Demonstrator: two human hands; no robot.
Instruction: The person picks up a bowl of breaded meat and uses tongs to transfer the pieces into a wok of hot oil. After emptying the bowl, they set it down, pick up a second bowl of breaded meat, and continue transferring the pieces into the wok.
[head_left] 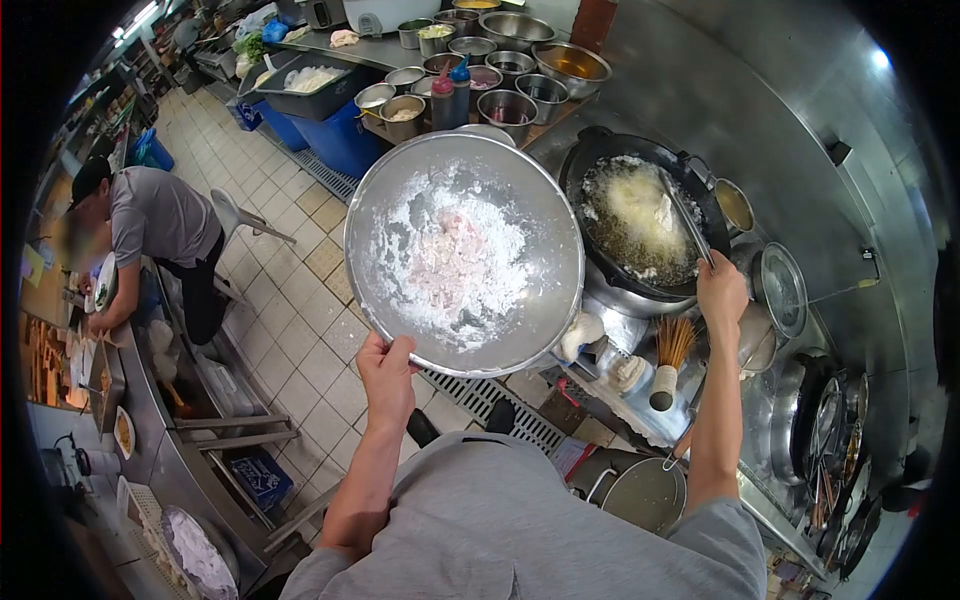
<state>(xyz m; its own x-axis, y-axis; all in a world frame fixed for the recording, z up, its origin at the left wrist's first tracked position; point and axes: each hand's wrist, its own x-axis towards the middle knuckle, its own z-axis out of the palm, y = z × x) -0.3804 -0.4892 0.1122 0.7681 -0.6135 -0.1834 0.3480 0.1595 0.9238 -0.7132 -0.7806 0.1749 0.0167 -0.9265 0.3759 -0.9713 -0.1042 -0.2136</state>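
Note:
My left hand [388, 378] grips the near rim of a large metal bowl [375, 180], its fingers closed on the edge. White powder and pinkish pieces [455, 250] lie in the middle of the bowl. On the right, my right hand [722, 290] is closed round the handle of a metal utensil [686, 215], which reaches down into a black wok [590, 160]. Pale food [640, 195] bubbles in the wok's oil; the utensil's far end is partly hidden by the foam.
Metal containers [507, 110] and squeeze bottles [442, 102] stand beyond the bowl. A bamboo brush [668, 365] and a pot [640, 495] are near my right arm. At the far left a person [165, 215] leans over a counter [150, 410]. Pans [790, 410] stand at right.

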